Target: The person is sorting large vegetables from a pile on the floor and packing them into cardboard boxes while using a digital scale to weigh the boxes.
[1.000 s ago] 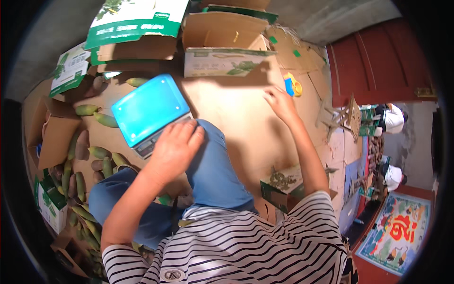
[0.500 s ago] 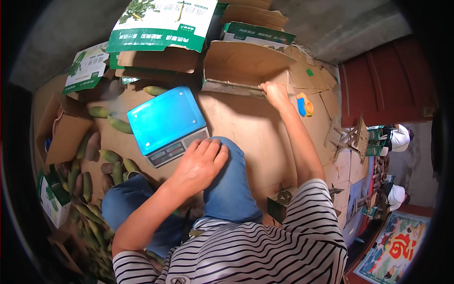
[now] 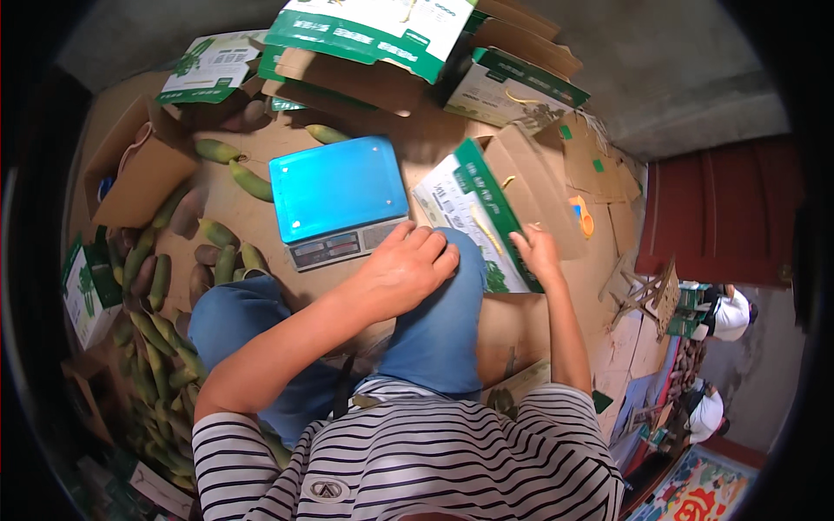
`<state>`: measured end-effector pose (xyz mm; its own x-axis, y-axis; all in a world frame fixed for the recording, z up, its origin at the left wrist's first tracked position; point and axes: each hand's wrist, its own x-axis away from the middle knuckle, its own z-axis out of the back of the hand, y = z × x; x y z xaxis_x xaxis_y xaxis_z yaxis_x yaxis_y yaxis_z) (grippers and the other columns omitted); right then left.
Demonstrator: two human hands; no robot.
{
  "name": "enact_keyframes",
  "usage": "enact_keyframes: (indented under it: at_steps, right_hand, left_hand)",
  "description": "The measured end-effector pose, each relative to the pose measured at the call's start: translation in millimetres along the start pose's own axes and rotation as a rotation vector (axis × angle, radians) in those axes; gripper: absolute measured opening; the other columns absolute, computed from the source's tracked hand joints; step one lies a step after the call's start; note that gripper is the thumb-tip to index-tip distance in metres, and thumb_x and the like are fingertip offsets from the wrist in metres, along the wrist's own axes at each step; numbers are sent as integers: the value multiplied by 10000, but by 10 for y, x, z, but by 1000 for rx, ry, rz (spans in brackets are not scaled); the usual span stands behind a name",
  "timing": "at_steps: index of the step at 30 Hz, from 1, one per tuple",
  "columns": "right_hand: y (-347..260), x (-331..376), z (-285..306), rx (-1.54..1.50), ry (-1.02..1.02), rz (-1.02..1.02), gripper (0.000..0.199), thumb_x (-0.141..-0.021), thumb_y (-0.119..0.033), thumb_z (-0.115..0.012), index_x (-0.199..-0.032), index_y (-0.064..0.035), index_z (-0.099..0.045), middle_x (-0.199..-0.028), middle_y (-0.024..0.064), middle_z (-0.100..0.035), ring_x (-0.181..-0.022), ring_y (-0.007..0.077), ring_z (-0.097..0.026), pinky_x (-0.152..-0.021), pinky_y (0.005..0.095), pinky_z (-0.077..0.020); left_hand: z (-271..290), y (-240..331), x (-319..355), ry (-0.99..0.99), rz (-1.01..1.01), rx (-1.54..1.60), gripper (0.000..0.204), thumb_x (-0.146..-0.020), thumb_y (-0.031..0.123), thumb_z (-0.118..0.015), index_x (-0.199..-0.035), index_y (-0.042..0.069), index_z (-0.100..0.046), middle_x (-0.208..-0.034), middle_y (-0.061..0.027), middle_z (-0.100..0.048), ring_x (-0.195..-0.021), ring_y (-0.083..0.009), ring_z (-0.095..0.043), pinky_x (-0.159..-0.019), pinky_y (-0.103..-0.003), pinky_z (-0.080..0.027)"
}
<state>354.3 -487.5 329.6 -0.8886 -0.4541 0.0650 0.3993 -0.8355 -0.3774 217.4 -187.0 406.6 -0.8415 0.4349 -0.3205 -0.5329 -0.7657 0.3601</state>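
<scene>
My right hand (image 3: 540, 252) grips the edge of an open cardboard box (image 3: 460, 204), white and green with printed vegetables. The box stands tilted on the floor to the right of a digital scale, its brown flaps up. My left hand (image 3: 413, 269) rests on my bent knee, fingers lying loosely over it and holding nothing. Just beyond those fingers is the scale (image 3: 339, 187), with a blue film-covered plate and a grey display panel. Nothing lies on the plate.
Green radishes (image 3: 156, 356) and reddish roots (image 3: 185, 213) cover the floor at left, beside a brown carton (image 3: 139, 165). Stacked boxes (image 3: 365, 43) stand at the back. An orange tape dispenser (image 3: 584, 219) and a wooden stool (image 3: 651, 295) are at right; two people (image 3: 731, 314) are farther off.
My right hand has drawn the box nearer and turned it, so its printed side now shows beside the scale. My left hand stays on my knee. The whole view has shifted.
</scene>
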Motion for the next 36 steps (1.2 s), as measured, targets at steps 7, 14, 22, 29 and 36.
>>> enact_keyframes:
  at_steps: [7,14,22,29,36]
  right_hand:
    - [-915,-120,1164,126,-70,167,153,-837,-159,-642,-925,-34,-646,-774,144,-565,-749,314,-582,-653,372,-446]
    - [-1965,-657,440,170,244,918,287,-722,-96,-588,-1001,-41,-630,-851,76,-606,-780,253,-585,-678,361,-496]
    - [-2312,-578,30,361,-117,1050,334,-772,-105,-553,-1078,23,-588,-974,109,-581,-902,251,-566,-773,362,-480]
    - [-2211,-609,-47,288,-394,899,900,-841,-594,-548,-1382,87,-316,-1402,302,-360,-1319,424,-338,-1089,475,-277]
    - [-2036,-941,-452,305,-435,806,425,-803,-200,-652,-1170,-46,-503,-954,148,-652,-914,321,-635,-761,411,-526]
  left_hand:
    - [121,99,28,313,-179,-172,260,-828,194,-574,-1045,50,-580,-1126,-135,-589,-1064,-256,-572,-985,-454,-405]
    - [235,-148,45,564,69,-348,369,-819,205,-581,-1160,69,-545,-1278,-138,-525,-1199,-267,-507,-1038,-494,-349]
    - [366,-498,394,-390,649,-86,717,-746,335,-735,-1308,18,-422,-1178,-165,-507,-1139,-310,-484,-962,-518,-383]
    - [-51,-434,501,-290,616,-400,892,-741,343,-714,-1444,11,-277,-1413,-204,-384,-1313,-336,-364,-1006,-582,-337]
    - [-301,-412,576,-313,614,-591,693,-866,263,-558,-1458,30,-282,-1411,-214,-390,-1265,-351,-419,-969,-600,-350]
